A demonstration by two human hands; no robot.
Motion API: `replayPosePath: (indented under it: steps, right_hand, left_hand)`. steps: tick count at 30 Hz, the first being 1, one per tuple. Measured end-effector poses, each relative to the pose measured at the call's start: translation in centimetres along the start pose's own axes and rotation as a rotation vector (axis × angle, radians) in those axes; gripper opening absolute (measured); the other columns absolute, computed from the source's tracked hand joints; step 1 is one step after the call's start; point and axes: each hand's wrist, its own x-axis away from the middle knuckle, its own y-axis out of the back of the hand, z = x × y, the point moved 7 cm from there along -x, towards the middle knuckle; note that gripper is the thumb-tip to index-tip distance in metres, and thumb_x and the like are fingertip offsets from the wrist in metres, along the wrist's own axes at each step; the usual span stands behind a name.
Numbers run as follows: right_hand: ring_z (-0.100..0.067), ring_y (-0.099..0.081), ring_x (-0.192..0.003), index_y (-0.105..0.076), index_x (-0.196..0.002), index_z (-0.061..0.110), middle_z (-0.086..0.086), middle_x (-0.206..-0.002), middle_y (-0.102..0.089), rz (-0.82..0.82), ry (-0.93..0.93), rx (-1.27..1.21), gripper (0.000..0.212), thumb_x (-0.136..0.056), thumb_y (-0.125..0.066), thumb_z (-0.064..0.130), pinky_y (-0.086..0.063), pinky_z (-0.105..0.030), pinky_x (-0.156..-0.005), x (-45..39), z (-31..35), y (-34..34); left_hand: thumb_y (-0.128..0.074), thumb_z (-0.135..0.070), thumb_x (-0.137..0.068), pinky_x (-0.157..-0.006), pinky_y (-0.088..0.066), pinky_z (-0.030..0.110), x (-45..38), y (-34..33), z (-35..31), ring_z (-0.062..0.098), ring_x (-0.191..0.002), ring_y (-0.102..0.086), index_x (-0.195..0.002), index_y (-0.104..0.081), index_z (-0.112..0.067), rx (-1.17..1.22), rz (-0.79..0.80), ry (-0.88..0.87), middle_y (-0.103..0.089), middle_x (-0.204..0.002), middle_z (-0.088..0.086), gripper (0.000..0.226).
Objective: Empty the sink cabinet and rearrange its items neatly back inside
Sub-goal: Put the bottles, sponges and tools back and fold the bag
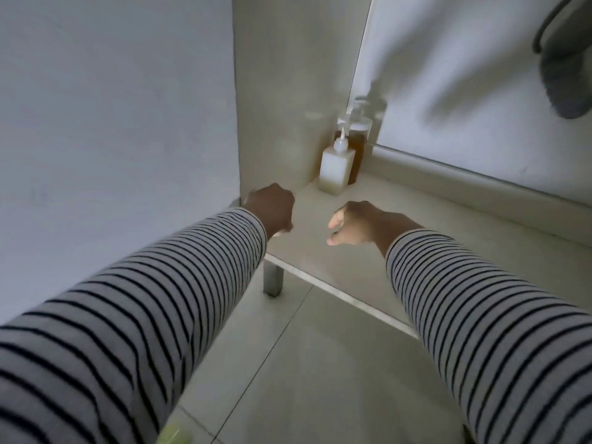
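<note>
The open sink cabinet has a pale floor panel. In its back left corner stand a white square pump bottle and, right behind it, a brown pump bottle with a white cap. A third pump bottle shows faintly behind those. My left hand hovers over the cabinet's front left edge, fingers curled under with nothing visible in it. My right hand hangs over the cabinet floor, fingers loosely bent and apart, holding nothing. Both hands are in front of the bottles and do not touch them.
The cabinet's left side wall rises beside my left hand. A metal leg holds the front corner above the tiled floor. A grey pipe hangs at the top right. Something yellow-green lies at the bottom edge.
</note>
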Motion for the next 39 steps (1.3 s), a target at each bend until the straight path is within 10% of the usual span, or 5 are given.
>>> replayPosePath:
  steps: [20,28,39]
  right_hand:
    - [-0.015,-0.06,-0.109,-0.054,-0.121,0.049,0.007,-0.128,-0.055,0.407,0.553,-0.032,0.051,-0.079,-0.071,0.026,-0.048,-0.025,-0.087,8.1,16.5,-22.3]
    - [-0.01,-0.034,-0.135,-0.048,-0.132,0.047,0.008,-0.143,-0.04,0.523,0.843,0.007,0.066,-0.077,-0.075,0.021,-0.021,-0.019,-0.109,9.9,19.3,-30.0]
    - [-0.017,-0.034,-0.14,-0.037,-0.136,0.052,-0.002,-0.152,-0.035,0.466,0.984,-0.142,0.086,-0.072,-0.08,0.014,-0.024,-0.028,-0.112,9.1,19.2,-33.2]
  left_hand:
    - [-0.06,-0.046,-0.085,-0.101,-0.04,0.031,27.9,-18.7,15.9,0.021,-0.117,-0.054,-0.135,-0.044,-0.021,0.422,0.425,0.372,-0.057,-0.131,0.005,0.058]
    - [-0.079,-0.039,-0.069,-0.108,-0.026,0.03,35.0,-26.7,14.1,0.022,-0.13,-0.037,-0.141,-0.034,-0.027,0.668,0.265,0.609,-0.037,-0.143,0.005,0.086]
    - [-0.076,-0.017,-0.073,-0.098,-0.031,0.028,35.7,-29.1,14.4,0.021,-0.118,-0.045,-0.138,-0.033,-0.034,0.606,-0.042,0.649,-0.048,-0.132,0.003,0.08]
